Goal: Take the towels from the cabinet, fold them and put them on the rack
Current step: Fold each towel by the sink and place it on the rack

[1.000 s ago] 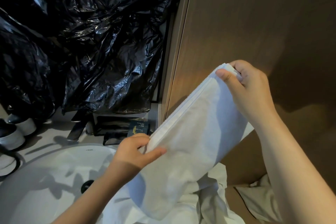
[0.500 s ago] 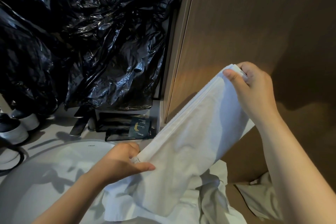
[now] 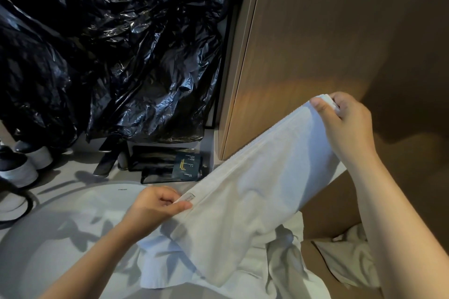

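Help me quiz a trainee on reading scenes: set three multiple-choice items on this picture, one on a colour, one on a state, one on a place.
1. What colour is the towel?
A. White
B. Red
C. Black

2. What do the left grip and right grip do with it?
A. Each pinches one end
B. Only the right holds it
C. Neither touches it

3. Where is the dark packet?
A. In the sink
B. On the counter, below the black plastic
C. On the towel

Answers:
1 A: the cloth is white all over.
2 A: thumb and fingers close on its edge at both ends, and it spans between them.
3 B: it lies flat on the grey top, just under the plastic's hem.
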Demonstrator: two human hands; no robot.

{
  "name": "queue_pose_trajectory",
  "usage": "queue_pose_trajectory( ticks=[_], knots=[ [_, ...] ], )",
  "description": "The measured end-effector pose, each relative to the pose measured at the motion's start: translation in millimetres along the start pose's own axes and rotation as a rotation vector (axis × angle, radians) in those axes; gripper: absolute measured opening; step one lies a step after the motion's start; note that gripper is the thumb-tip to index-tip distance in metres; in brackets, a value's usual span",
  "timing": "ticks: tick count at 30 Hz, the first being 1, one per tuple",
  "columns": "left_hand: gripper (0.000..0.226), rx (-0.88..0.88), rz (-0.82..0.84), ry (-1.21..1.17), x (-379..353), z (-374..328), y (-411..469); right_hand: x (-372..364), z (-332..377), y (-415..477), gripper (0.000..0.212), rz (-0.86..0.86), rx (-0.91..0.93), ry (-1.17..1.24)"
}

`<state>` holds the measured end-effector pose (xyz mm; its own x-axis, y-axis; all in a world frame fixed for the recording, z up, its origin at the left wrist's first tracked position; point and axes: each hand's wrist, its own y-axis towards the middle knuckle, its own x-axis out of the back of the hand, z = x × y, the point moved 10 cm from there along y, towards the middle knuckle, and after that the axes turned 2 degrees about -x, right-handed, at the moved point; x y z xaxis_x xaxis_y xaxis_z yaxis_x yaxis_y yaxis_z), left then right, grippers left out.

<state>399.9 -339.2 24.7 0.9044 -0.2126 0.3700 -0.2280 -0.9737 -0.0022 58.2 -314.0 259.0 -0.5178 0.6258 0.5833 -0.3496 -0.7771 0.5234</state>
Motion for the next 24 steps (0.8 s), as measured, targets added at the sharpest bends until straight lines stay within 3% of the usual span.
queue_pose_trajectory(
  ticks=[2,5,9,12,15,18,21,24],
  knots=[
    [0.025,0.041,0.053,-0.109,10.8,-6.7,-1.9,6.1,-4.9,0.1,0.03,-0.011,-0.032,0.023],
    [0.05,0.144,0.336,-0.276,16.1,-11.6,-2.1,9.9,-25.8,5.0,0.04,0.059,-0.119,-0.001],
    [0.051,0.259,0.564,0.166,-2.1,14.6,4.9,-30.2,-80.2,-17.5,0.043,0.247,-0.273,-0.221],
    [0.045,0.201,0.521,0.479,-40.8,45.0,15.1,-73.0,-137.1,-68.1,0.04,0.398,-0.406,-0.261],
    [0.052,0.131,0.395,0.349,-65.0,68.2,11.8,-84.9,-187.7,-115.0,0.032,0.445,-0.52,-0.324],
    [0.041,0.09,0.271,0.344,-56.6,80.5,5.4,-80.1,-211.7,-134.5,0.036,0.409,-0.574,-0.331],
    [0.025,0.102,0.263,0.316,-47.0,83.7,-5.5,-87.4,-203.4,-138.7,0.052,0.437,-0.531,-0.325],
    [0.021,0.183,0.196,0.179,-33.1,89.7,-14.8,-110.1,-154.3,-142.5,0.057,0.485,-0.303,-0.275]
  ],
)
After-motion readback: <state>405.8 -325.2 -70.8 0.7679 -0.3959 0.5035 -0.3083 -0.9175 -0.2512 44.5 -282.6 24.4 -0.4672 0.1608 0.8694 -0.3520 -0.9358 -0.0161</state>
